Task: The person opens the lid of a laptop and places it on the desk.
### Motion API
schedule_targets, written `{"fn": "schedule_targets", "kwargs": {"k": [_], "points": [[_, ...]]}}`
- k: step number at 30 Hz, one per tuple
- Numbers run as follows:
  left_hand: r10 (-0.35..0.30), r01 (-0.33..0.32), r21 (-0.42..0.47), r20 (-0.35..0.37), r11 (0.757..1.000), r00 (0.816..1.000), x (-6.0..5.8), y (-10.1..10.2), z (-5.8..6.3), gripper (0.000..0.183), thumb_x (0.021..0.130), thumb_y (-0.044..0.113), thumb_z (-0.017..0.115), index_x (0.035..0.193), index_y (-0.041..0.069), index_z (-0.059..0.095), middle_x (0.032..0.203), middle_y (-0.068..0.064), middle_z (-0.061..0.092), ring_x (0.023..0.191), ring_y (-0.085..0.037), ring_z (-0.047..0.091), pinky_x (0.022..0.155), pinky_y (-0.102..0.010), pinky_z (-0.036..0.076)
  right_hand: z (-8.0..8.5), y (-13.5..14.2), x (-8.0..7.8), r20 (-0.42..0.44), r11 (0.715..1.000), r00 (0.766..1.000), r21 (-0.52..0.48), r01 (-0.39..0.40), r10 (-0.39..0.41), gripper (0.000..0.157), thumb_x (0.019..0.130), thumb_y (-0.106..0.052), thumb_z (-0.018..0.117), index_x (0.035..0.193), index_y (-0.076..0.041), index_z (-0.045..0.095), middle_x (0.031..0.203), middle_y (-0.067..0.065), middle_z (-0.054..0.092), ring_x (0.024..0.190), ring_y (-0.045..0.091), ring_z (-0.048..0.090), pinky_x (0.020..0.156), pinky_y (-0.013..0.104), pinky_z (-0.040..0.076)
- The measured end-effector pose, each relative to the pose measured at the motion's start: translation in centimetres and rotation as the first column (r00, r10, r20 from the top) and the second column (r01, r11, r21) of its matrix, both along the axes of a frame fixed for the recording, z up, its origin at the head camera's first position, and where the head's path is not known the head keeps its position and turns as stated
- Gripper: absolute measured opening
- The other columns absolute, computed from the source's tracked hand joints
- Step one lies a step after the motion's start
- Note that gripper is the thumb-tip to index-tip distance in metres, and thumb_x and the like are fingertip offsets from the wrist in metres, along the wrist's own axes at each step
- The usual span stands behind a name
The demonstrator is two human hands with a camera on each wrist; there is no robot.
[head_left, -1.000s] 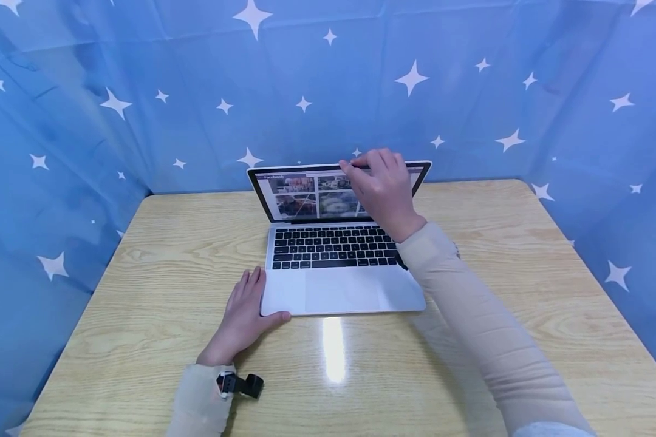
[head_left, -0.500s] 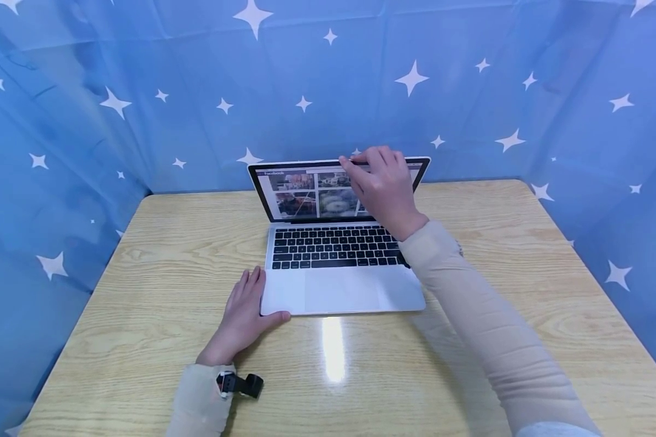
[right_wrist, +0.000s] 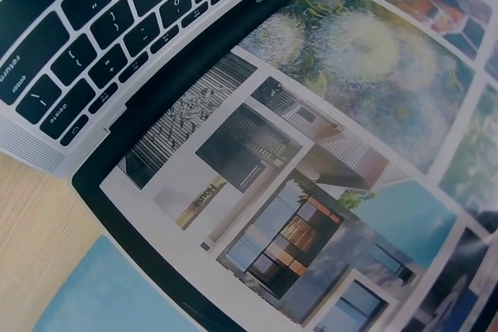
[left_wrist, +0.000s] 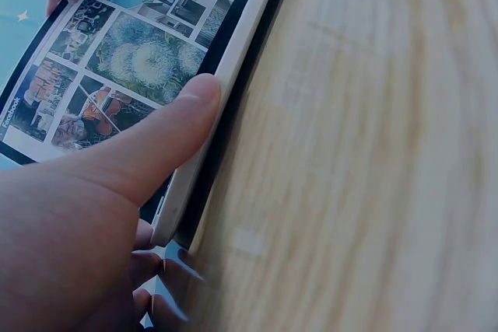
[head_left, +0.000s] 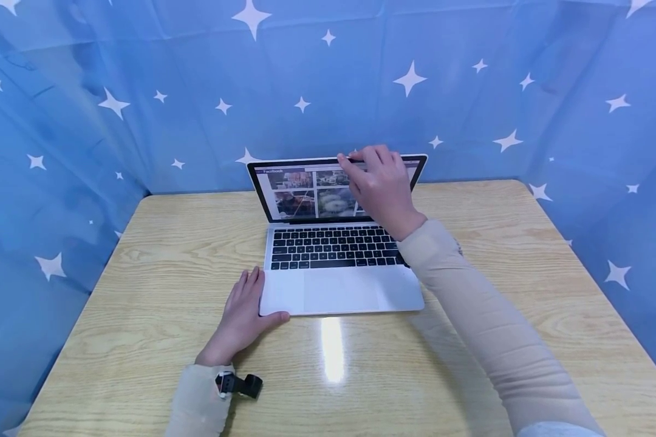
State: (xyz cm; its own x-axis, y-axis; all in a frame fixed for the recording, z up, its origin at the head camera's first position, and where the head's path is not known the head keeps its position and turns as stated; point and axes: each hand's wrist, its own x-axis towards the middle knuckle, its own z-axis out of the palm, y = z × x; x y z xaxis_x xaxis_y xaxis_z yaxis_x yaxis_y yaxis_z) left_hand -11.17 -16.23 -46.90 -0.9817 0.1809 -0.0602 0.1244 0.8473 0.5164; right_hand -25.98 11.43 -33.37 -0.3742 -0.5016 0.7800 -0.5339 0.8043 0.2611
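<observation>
A silver laptop (head_left: 341,290) lies on the wooden table with its lid raised, a page of photos on its screen (head_left: 292,191). My right hand (head_left: 381,189) pinches the lid's top edge right of the middle, thumb on the screen side. It hides part of the screen. At the front left corner of the base rests my left hand (head_left: 242,312), its fingers straight along the side. In the left wrist view the thumb (left_wrist: 167,134) lies against the base's front edge (left_wrist: 222,95). The right wrist view shows the keyboard (right_wrist: 117,17) and the screen close up.
The wooden table (head_left: 158,273) extends around the laptop on all sides. Behind it and to both sides hangs a blue cloth (head_left: 197,67) with white stars. A black wrist strap (head_left: 240,385) sits on the left sleeve.
The laptop's lid has tilted back a little, its top edge rising in the head view. My right hand has moved up with it, while the left hand stays at the corner.
</observation>
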Motion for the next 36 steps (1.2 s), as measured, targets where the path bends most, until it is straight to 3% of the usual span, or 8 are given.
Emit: {"fn": "schedule_targets", "kwargs": {"k": [20,36], "points": [[0.003,-0.003,-0.005,-0.003,1.0,1.0,-0.1,-0.1,-0.3,0.106,0.069,0.067,0.057,0.143,0.005,0.015,0.148,-0.013,0.008,0.134,-0.03,-0.004,0.106,-0.049,0.001,0.2,-0.4,-0.8,0.036,0.999,0.999,0.015,0.031,-0.031,0.038,0.082,-0.01,0.054,0.12,-0.013,0.059,0.102,0.01,0.057,0.092,0.028,0.05,0.078,0.039,0.046],[0.009,-0.009,0.004,-0.002,1.0,1.0,0.1,-0.1,-0.1,0.105,0.069,0.067,0.057,0.143,0.006,0.015,0.148,-0.013,0.008,0.134,-0.03,-0.004,0.106,-0.049,0.001,1.2,-1.1,-0.9,0.155,0.995,0.983,0.042,0.089,-0.094,0.041,0.081,-0.012,0.056,0.122,-0.011,0.056,0.109,0.012,0.055,0.095,0.028,0.048,0.078,0.036,0.046]]}}
